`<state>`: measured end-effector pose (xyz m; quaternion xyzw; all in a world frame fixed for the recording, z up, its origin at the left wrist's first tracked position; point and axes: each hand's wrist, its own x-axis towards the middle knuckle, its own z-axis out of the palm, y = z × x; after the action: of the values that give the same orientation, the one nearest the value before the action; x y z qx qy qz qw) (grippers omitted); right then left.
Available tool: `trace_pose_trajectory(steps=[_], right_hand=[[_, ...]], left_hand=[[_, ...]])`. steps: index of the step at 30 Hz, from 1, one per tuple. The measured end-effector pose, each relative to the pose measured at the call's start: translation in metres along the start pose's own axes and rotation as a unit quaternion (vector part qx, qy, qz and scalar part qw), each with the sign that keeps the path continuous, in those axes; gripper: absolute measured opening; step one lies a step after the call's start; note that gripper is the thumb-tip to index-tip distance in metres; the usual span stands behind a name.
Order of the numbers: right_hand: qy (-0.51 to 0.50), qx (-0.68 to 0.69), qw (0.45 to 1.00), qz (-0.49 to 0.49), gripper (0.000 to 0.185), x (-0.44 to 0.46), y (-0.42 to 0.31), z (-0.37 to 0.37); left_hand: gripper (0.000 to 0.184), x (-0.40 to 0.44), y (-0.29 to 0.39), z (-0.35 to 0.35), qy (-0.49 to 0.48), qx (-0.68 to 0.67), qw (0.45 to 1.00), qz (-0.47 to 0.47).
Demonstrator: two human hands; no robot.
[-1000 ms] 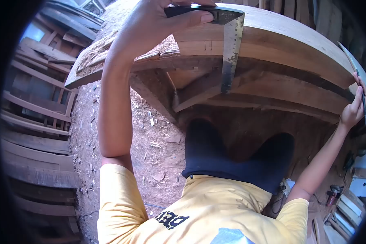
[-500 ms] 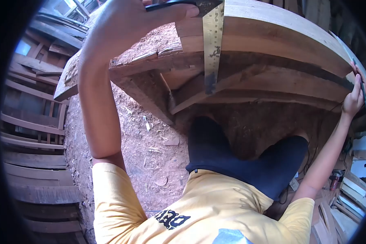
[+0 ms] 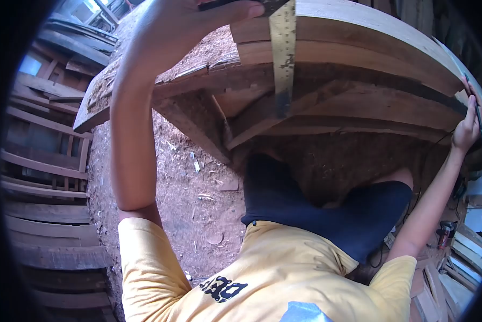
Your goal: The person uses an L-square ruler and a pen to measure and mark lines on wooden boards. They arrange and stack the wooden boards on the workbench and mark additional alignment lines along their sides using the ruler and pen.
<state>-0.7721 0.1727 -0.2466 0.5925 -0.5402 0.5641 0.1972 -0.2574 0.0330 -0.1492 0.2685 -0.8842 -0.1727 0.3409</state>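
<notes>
Square: A black-handled square [image 3: 283, 59] sits above the desk [image 3: 209, 83], toward its left end, its marked metal blade pointing down past the desk's near edge.
Left hand: The left hand [image 3: 179, 24] has its grip clamped on the square's handle, thumb along the near side, partly cut off at the top.
Boards: Stacked, pale-topped boards [image 3: 348, 51] run along the desk, behind the blade.
Right hand: The right hand [image 3: 466, 131] is at the desk's right end, beside a narrow dark item [image 3: 478, 115]; whether its grip closes on it, one cannot tell.
Worker: A person in a yellow shirt [image 3: 284, 268] faces the desk's near side.
Floor: Chip-strewn earth floor [image 3: 182, 198] spreads below the desk.
Timber: Piled timber [image 3: 48, 231] lies left of the desk.
</notes>
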Motion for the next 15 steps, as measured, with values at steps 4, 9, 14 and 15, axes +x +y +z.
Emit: trace_pose_trajectory(steps=[4, 9, 14, 15], right_hand=[[0.012, -0.018, 1.0, 0.005, 0.036, -0.001, -0.005, 0.002], [-0.012, 0.022, 1.0, 0.001, 0.037, 0.003, 0.003, -0.002], [-0.001, 0.046, 0.999, 0.005, 0.037, 0.005, 0.0, 0.001], [0.006, 0.061, 0.998, 0.009, 0.037, 0.005, -0.001, 0.002]], left_hand=[[0.029, 0.004, 0.001, 0.013, 0.027, -0.085, 0.996, -0.015], [0.028, 0.003, -0.011, 0.019, 0.057, -0.098, 0.994, -0.01], [0.027, 0.004, -0.01, 0.02, 0.061, -0.058, 0.995, -0.057], [0.027, 0.004, -0.015, 0.021, 0.07, -0.071, 0.995, -0.03]])
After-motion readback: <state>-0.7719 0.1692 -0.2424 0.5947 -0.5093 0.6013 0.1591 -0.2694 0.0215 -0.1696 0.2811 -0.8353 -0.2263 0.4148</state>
